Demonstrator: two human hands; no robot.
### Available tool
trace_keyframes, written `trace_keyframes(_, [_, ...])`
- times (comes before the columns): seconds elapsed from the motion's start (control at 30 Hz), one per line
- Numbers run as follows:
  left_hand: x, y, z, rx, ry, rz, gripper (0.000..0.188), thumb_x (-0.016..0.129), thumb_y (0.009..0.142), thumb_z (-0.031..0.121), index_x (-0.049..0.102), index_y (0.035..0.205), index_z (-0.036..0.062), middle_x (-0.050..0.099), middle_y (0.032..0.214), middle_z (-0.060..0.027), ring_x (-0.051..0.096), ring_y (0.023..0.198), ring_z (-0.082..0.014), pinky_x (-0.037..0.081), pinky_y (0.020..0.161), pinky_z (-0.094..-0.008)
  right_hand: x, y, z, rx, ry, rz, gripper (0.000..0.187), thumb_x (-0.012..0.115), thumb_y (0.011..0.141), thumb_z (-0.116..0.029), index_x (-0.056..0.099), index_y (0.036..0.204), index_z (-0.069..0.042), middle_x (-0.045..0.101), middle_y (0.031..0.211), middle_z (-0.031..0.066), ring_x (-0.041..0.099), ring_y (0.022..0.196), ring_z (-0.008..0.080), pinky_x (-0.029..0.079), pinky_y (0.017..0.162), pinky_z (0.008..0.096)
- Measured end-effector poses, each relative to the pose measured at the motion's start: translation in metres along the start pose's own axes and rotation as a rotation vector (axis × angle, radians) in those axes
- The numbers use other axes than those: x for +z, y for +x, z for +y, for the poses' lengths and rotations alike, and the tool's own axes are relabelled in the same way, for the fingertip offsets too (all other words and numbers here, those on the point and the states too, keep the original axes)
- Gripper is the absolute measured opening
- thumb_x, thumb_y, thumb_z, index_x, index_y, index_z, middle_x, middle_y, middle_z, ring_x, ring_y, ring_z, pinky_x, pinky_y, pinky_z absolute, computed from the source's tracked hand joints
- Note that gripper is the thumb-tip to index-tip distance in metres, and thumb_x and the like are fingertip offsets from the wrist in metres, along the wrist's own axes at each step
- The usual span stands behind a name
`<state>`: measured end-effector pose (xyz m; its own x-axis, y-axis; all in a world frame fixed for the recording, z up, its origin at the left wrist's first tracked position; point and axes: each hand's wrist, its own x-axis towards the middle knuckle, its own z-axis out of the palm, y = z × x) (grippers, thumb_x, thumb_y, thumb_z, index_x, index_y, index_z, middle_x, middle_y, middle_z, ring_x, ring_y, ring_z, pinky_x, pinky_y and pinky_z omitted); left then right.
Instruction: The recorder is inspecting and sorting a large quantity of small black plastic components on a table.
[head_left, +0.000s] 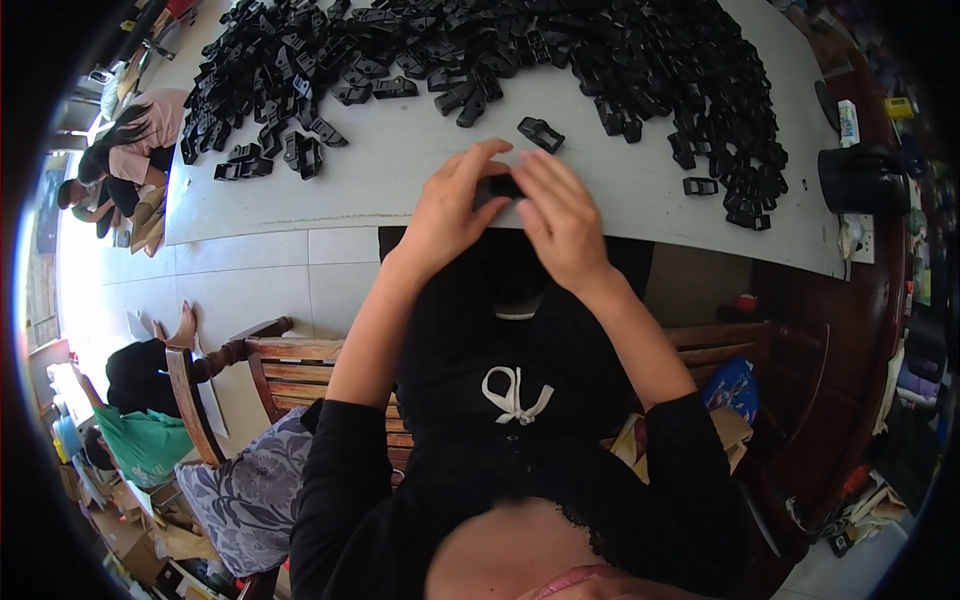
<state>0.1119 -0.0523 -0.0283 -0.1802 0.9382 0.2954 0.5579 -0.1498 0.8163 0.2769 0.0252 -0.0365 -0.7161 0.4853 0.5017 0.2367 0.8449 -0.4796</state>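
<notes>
Black piece (503, 187): sitting between my hands, upper centre.
Left hand (447, 212), right hand (567, 218): curling round it; whether pinching, I can't tell.
Table (340, 190): I'm working near its edge, slack fingers risking a drop.

Got pale floor tiles (245, 270) left of slatted wooden bench (290, 372), dark wood furniture (880, 275) right of it, glare (82, 240) farther left, maybe a doorway.

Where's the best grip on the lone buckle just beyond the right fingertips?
Probably mid-length, pinching both long sides of the buckle from above with the right hand: it lies slanted, far left to near right, apart from the pile, so both sides look free.
</notes>
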Motion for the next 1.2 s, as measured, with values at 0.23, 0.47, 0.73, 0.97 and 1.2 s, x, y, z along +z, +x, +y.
trace_keyframes(0.23, [-0.007,0.009,0.006,0.039,-0.026,0.013,0.034,0.073,0.075,0.002,0.061,0.107,0.0021,0.062,0.099,-0.0102,0.058,0.090,-0.0238,0.049,0.075,-0.0319,-0.002,0.045,0.028,0.127,-0.092,0.097,0.027,0.065,0.083,-0.004,0.063,0.109,-0.002,0.061,0.098,0.0128,0.060,0.091,0.0278,0.049,0.078,0.0371])
trace_keyframes(0.47, [-0.003,0.012,0.000,0.108,0.025,0.139,0.031,0.073,0.075,0.001,0.061,0.104,0.0018,0.060,0.095,-0.0108,0.059,0.080,-0.0238,0.049,0.071,-0.0317,0.013,0.061,0.016,0.385,0.390,-0.045,0.017,0.053,0.095,-0.014,0.063,0.098,0.000,0.063,0.071,0.0104,0.061,0.061,0.0179,0.048,0.059,0.0310])
trace_keyframes(0.73, [-0.009,0.011,-0.007,-0.066,0.110,0.068,0.028,0.077,0.074,0.007,0.064,0.098,0.0010,0.059,0.094,-0.0107,0.061,0.080,-0.0276,0.051,0.071,-0.0340,0.042,0.110,0.048,0.196,-0.051,0.053,0.021,0.065,0.082,-0.007,0.060,0.103,-0.008,0.063,0.096,0.0121,0.065,0.080,0.0306,0.053,0.069,0.0394])
trace_keyframes(0.97, [-0.013,0.008,-0.013,-0.069,0.127,0.091,0.031,0.078,0.072,0.005,0.065,0.099,0.0000,0.059,0.093,-0.0074,0.058,0.074,-0.0199,0.049,0.067,-0.0293,0.011,0.078,0.030,0.278,0.280,0.024,0.027,0.066,0.076,0.002,0.065,0.103,-0.004,0.063,0.089,0.0097,0.062,0.069,0.0222,0.052,0.061,0.0303])
trace_keyframes(1.2, [-0.009,0.012,-0.014,-0.096,0.074,0.068,0.030,0.077,0.072,0.007,0.067,0.099,0.0008,0.060,0.091,-0.0099,0.061,0.075,-0.0259,0.051,0.068,-0.0337,-0.004,0.042,0.016,-0.109,0.144,-0.045,0.033,0.066,0.073,0.008,0.067,0.105,-0.002,0.064,0.093,0.0096,0.063,0.074,0.0211,0.053,0.063,0.0286])
